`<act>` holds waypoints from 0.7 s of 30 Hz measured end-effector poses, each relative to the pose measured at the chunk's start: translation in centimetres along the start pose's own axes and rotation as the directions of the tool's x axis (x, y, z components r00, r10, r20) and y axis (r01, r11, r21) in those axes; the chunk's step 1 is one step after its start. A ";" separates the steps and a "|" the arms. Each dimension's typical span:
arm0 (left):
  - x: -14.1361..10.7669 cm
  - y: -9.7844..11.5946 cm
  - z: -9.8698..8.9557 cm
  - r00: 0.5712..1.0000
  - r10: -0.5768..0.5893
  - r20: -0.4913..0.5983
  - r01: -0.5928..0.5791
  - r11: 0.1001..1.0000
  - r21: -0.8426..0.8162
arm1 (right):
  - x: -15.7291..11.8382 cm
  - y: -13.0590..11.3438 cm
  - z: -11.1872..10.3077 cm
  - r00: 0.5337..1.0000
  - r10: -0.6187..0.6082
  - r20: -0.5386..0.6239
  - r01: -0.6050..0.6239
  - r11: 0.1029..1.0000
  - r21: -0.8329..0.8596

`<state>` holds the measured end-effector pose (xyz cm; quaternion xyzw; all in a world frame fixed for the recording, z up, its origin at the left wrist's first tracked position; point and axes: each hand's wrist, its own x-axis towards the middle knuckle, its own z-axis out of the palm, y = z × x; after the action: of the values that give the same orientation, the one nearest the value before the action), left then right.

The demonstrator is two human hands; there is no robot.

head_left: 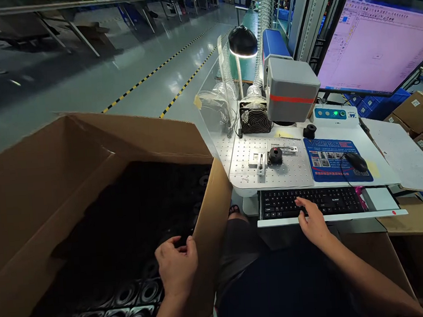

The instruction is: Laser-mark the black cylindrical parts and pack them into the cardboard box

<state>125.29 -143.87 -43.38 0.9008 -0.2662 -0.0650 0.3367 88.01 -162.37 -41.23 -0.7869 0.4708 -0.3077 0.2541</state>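
Note:
My left hand [177, 264] reaches into a large open cardboard box [210, 202] at its right side. Its fingers are curled towards the thumb at the dark contents, and what they hold, if anything, is lost in the black. Inside the box lie several black round parts [148, 291] with ring-shaped openings, set in rows. My right hand [312, 221] is over the black keyboard [280, 204], fingers apart and holding nothing, with fingertips at the keys. On the perforated metal plate [241, 168], a black round part [275, 155] sits against small metal stops [261, 163].
A grey machine head [293, 90] with a red stripe hangs above the plate. A fan [255, 119] and black lamp [242, 41] stand behind. Another black part [309, 131] lies near a mouse [355, 162] on a blue mat [327, 153]. A monitor [373, 45] stands right.

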 end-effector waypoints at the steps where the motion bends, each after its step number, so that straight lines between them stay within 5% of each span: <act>1: 0.0 0.1 -0.2 1.000 -0.008 0.009 0.008 1.000 -0.007 | 1.2 -0.2 -0.2 1.000 -0.009 -0.022 0.009 1.000 -0.003; 6: 0.0 0.6 -0.8 1.000 -0.001 0.007 0.001 1.000 -0.002 | 8.7 -1.3 0.0 0.995 -0.022 -0.095 0.024 1.000 0.020; 12: 0.5 -0.4 -0.6 0.999 0.035 -0.006 -0.035 0.999 0.020 | 17.2 -3.4 2.3 0.995 0.088 -0.051 -0.090 0.995 -0.042; 21: 0.7 -0.7 -1.2 1.000 0.004 -0.007 -0.004 1.000 0.005 | 22.7 -5.8 5.3 0.985 0.175 0.006 -0.170 0.965 -0.200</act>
<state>126.54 -143.16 -42.88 0.9013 -0.2673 -0.0607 0.3354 103.56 -179.71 -35.27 -0.7679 0.5628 -0.2266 0.2056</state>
